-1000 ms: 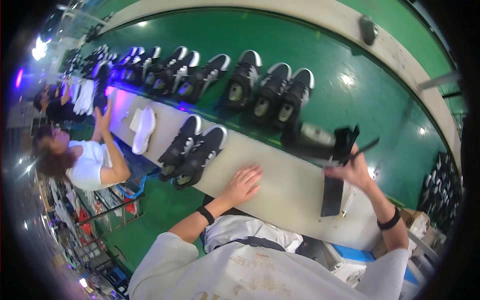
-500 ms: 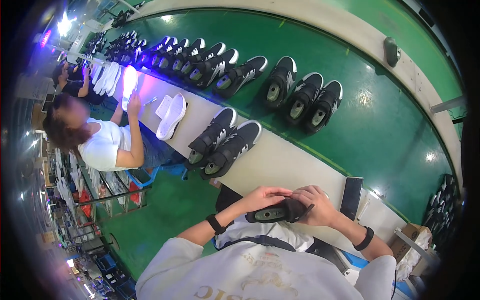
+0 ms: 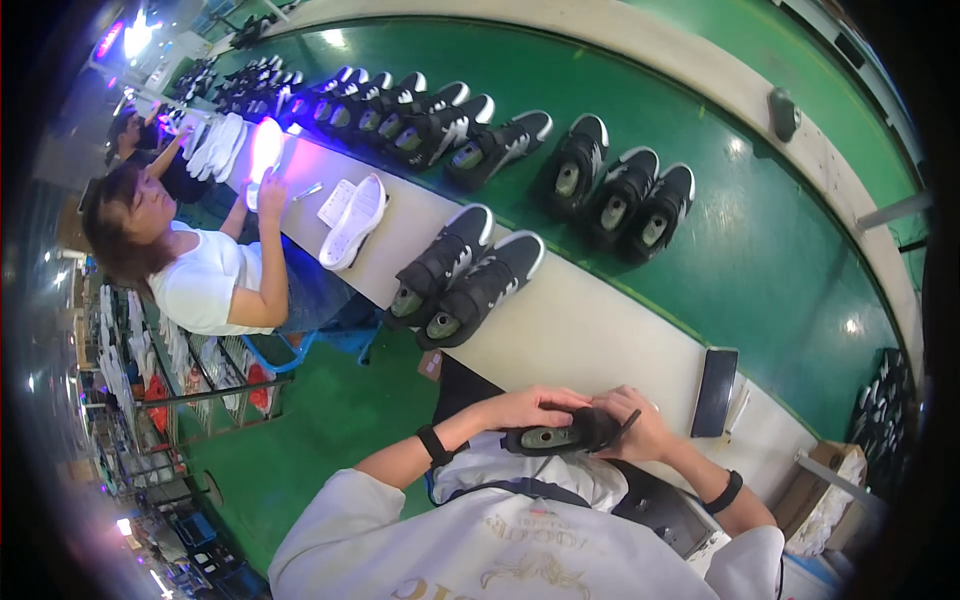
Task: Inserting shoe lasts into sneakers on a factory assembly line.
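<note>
black shoe (image 3: 555,437) held between left hand (image 3: 530,407) and right hand (image 3: 635,425)

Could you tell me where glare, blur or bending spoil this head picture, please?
In the head view, straight edges of the pale workbench and green conveyor belt bow toward the dark rim; bright glare spots sit on the belt, a purple-white lamp washes out the far left, and the left margin smears. The black shoe between left hand and right hand stays fairly sharp.
</note>
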{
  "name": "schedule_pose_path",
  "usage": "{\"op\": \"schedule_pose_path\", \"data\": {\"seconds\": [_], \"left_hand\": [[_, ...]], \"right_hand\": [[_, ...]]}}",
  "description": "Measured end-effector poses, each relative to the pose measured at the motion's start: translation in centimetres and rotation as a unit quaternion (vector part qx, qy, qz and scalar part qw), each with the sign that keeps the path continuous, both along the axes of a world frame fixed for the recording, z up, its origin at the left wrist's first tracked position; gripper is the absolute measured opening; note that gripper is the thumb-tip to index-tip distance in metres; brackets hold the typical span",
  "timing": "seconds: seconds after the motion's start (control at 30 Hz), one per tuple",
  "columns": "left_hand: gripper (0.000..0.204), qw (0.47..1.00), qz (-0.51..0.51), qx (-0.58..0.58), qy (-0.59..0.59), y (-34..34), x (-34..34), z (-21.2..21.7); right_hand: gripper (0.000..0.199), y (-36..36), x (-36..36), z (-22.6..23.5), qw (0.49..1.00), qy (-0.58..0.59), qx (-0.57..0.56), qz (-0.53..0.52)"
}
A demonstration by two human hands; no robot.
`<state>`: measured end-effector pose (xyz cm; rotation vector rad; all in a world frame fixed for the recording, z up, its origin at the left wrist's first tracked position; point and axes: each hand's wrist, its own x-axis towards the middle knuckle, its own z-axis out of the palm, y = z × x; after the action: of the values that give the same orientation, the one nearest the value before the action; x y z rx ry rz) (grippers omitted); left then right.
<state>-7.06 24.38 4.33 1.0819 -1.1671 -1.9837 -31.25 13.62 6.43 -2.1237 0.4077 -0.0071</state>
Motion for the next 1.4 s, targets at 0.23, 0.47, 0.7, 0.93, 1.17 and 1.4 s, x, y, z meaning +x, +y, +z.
{"op": "schedule_pose_path", "data": {"seconds": [0.23, 0.47, 0.7, 0.93, 1.17, 1.4], "left_hand": [[0.041, 0.998, -0.040, 0.000, 0.048, -1.7, 0.9, -1.1], [0.038, 0.986, -0.039, -0.151, -0.067, -4.6, 1.1, -1.7], [0.036, 0.965, -0.037, -0.219, -0.137, -5.3, 1.1, -0.7], [0.017, 0.894, -0.042, -0.354, -0.271, -6.4, 1.7, -1.3], [0.019, 0.816, 0.095, -0.399, -0.407, -4.6, 0.6, 4.4], [0.017, 0.874, -0.054, -0.366, -0.314, 2.3, -0.8, 6.0]], "right_hand": [[0.070, 0.4, 0.1, 0.1, 0.999, -0.013, -0.028, -0.045], [0.072, -1.1, -0.1, -0.7, 0.993, 0.011, -0.064, -0.096], [0.079, -0.6, -0.1, -0.2, 0.992, -0.047, -0.033, -0.114], [0.066, -0.1, 0.4, 1.3, 0.988, -0.103, 0.024, -0.112], [0.073, 0.2, 0.7, 3.9, 0.994, -0.028, 0.039, -0.097], [0.070, 0.6, 0.5, 4.0, 0.993, -0.021, 0.037, -0.113]]}}
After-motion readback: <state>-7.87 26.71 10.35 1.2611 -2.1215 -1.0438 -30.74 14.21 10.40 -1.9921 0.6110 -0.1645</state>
